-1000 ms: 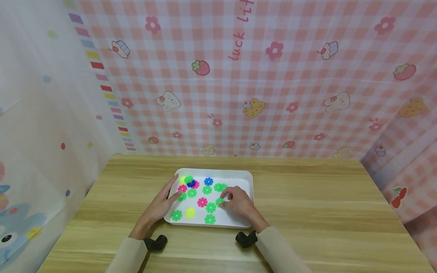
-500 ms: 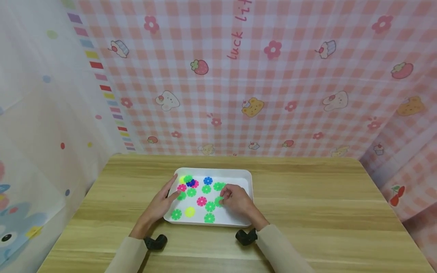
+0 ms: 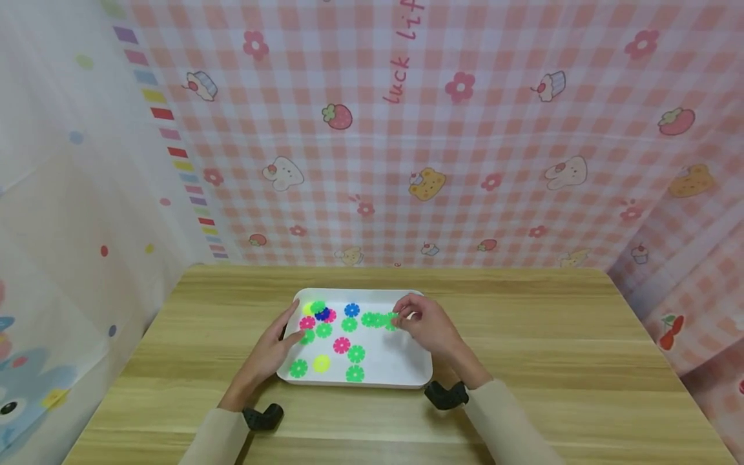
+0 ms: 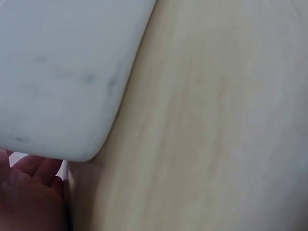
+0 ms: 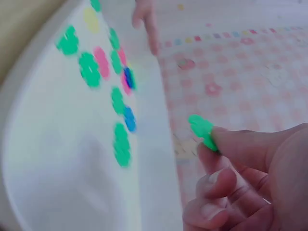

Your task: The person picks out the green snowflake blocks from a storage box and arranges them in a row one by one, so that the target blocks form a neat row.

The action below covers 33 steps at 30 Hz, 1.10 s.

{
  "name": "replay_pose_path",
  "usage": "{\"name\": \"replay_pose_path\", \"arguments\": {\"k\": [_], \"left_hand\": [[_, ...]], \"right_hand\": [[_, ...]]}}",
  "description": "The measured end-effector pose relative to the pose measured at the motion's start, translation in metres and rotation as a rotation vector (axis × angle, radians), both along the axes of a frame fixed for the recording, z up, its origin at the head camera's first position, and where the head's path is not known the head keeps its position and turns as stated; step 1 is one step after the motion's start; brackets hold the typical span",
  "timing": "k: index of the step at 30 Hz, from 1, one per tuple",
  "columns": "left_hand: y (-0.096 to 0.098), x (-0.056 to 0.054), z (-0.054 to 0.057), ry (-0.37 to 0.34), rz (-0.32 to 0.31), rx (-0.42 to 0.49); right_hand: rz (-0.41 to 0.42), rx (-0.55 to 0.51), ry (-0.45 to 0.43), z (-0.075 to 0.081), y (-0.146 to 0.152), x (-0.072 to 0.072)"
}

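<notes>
In the head view, my left hand [image 3: 270,349] holds the left side of a shallow white tray [image 3: 401,368]. Its thumb reaches over the rim and its fingers lie along the outside. Between thumb and index finger, my right hand [image 3: 429,326] pinches a green notched plastic disc [image 5: 201,129], raised above the tray's right part in the right wrist view. Just left of that hand, green discs [image 3: 373,320] lie side by side. Pink [image 3: 341,345], yellow [image 3: 321,363], blue [image 3: 351,310] and more green discs lie in the tray. Several overlap at its upper left.
The tray stands on a wooden table [image 3: 523,336]. Behind it hangs a pink checked cloth [image 3: 465,142], with a pale cloth [image 3: 75,194] at the left. A black wrist device [image 3: 446,395] sits at the right cuff and another [image 3: 263,418] at the left.
My right hand has lifted a green disc from the tray's middle and moved up and right with it. The left hand stays at the tray's left side.
</notes>
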<state>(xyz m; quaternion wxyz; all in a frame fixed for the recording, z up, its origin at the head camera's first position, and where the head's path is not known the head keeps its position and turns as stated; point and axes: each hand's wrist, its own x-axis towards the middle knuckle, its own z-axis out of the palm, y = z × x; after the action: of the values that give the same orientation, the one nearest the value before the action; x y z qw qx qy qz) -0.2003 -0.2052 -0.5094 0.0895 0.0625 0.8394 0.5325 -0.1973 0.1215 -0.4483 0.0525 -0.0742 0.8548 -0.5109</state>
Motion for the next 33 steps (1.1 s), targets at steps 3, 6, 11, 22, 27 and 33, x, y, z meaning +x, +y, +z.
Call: {"name": "replay_pose_path", "arguments": {"k": [3,6,11,22,27,33], "left_hand": [[0.001,-0.002,0.001,-0.019,0.005,0.003],[0.002,-0.002,0.002,-0.03,0.009,0.002],[0.002,0.001,0.002,0.007,0.014,-0.002],[0.003,0.004,0.002,0.024,0.036,-0.014],[0.003,0.004,0.0,0.03,0.032,-0.015],[0.002,0.004,0.001,0.03,0.029,0.011]], "right_hand": [[-0.05,-0.031,0.001,0.004,0.018,-0.002],[-0.084,-0.069,0.001,0.005,0.037,-0.005],[-0.141,-0.129,-0.037,-0.003,0.063,-0.009],[-0.273,-0.123,-0.118,-0.04,0.09,-0.018],[-0.305,-0.093,-0.13,-0.052,0.094,-0.02],[-0.276,-0.038,-0.076,-0.059,0.094,-0.019]]}}
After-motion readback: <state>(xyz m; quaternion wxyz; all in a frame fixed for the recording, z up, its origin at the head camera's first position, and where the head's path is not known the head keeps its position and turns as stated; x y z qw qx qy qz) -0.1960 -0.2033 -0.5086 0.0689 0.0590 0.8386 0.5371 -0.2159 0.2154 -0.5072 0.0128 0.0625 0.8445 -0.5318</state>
